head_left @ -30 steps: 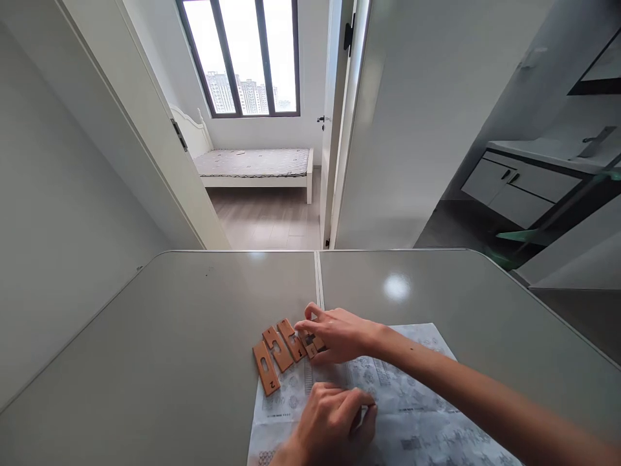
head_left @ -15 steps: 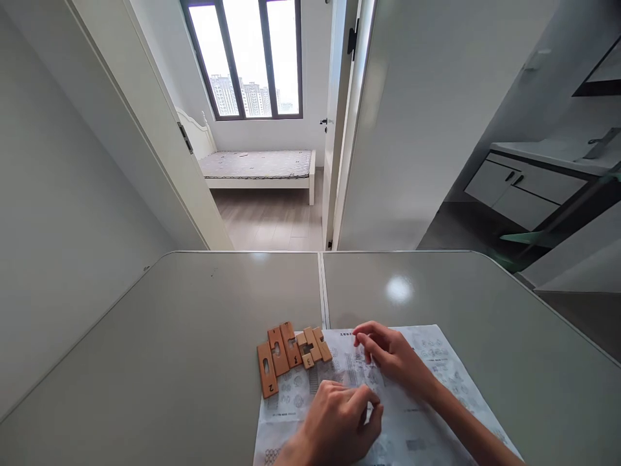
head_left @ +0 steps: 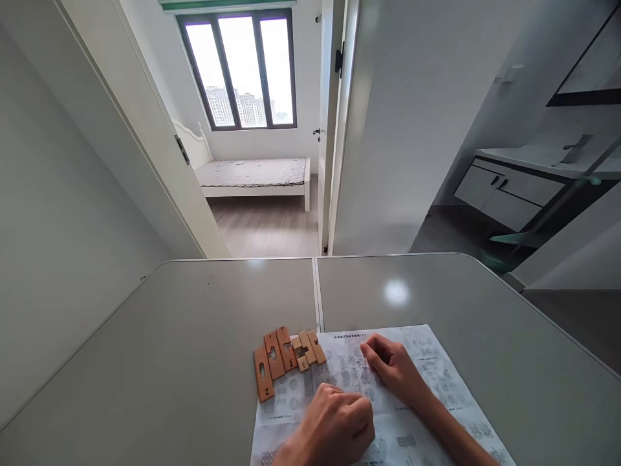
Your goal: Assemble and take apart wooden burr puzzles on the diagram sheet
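Several flat wooden puzzle pieces (head_left: 286, 359) lie side by side at the top left corner of a printed instruction sheet (head_left: 427, 362) on the grey table (head_left: 169, 362). My right hand (head_left: 391, 366) rests on the sheet just right of the pieces, fingers curled and pressed together, nothing showing in them. My left hand (head_left: 334, 427) lies on the sheet near the bottom edge, its fingers curled into a loose fist; whether it holds anything is hidden.
A seam (head_left: 317, 291) runs down the table's middle. Beyond the far edge, an open doorway leads to a room with a bed (head_left: 252, 175) and a window. A dark cabinet with a counter (head_left: 524, 188) stands at the right.
My right hand has let go of the wooden pieces and drawn back right onto the sheet. The pieces now lie closer together. My left hand has stayed nearly still.
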The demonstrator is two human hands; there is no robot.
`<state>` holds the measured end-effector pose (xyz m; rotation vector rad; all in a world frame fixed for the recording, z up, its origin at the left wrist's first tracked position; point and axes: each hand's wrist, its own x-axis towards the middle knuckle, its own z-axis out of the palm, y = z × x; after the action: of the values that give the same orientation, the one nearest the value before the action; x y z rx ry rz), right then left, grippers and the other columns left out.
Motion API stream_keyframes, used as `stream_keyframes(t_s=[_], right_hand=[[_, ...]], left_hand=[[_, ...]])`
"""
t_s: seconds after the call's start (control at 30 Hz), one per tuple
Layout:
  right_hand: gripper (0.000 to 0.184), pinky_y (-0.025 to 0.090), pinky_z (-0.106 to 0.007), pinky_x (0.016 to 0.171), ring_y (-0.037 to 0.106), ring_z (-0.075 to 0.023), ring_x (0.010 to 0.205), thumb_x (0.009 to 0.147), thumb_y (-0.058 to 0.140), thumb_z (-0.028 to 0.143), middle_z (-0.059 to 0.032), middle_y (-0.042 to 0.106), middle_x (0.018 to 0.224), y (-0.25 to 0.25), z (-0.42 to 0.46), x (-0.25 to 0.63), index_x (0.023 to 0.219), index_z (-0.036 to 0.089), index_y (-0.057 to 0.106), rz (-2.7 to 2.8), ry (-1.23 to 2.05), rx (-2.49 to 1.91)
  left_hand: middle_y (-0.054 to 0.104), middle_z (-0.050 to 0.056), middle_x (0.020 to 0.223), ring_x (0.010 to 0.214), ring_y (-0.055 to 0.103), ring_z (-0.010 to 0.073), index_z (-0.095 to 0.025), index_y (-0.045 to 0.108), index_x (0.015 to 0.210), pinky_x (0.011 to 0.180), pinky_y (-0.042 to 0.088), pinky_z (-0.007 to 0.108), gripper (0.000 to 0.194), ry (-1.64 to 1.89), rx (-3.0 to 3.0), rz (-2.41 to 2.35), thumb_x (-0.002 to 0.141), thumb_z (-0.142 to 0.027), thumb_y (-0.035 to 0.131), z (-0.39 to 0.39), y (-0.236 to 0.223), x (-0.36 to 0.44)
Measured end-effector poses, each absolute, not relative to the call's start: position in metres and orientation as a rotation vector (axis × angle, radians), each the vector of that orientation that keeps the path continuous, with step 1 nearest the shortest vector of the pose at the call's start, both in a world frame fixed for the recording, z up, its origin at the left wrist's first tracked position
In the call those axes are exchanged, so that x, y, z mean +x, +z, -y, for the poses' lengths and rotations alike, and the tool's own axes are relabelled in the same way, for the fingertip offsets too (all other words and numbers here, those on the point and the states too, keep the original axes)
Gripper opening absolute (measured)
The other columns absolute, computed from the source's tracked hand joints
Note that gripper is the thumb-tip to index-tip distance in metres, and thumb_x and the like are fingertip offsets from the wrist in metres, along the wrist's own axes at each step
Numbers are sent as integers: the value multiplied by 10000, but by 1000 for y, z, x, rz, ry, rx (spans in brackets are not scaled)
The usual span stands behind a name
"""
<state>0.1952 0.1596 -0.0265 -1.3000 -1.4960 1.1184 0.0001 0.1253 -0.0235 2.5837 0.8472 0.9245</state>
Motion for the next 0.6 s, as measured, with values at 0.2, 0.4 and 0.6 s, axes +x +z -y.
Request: stream_keyframes(t_s=[0.2,0.4,0.6], right_hand=[[454,246,-287,543,284,-128,573,1000,533,452,60,301,615,-34,-161,194,654,239,329,1623,937,-1308],[478,224,-292,543,238,-126,569,986,527,426,67,248,608,-37,-162,193,649,249,238,1679,856,-1321],[510,214,-300,553,216,-129,565,960,556,413,68,223,597,-34,-162,191,635,250,198,1684,821,-1326]], left_hand=[[347,-93,456,444,117,96,-195,270,620,502,200,257,285,919,2612,-806,670,-73,523,-126,-33,-1],[416,-87,468,422,207,84,-199,329,624,519,196,255,252,840,2669,-827,672,-79,545,-126,-34,-3],[404,-87,482,439,179,98,-200,306,639,530,199,269,265,826,2678,-848,695,-81,537,-124,-30,-3]])
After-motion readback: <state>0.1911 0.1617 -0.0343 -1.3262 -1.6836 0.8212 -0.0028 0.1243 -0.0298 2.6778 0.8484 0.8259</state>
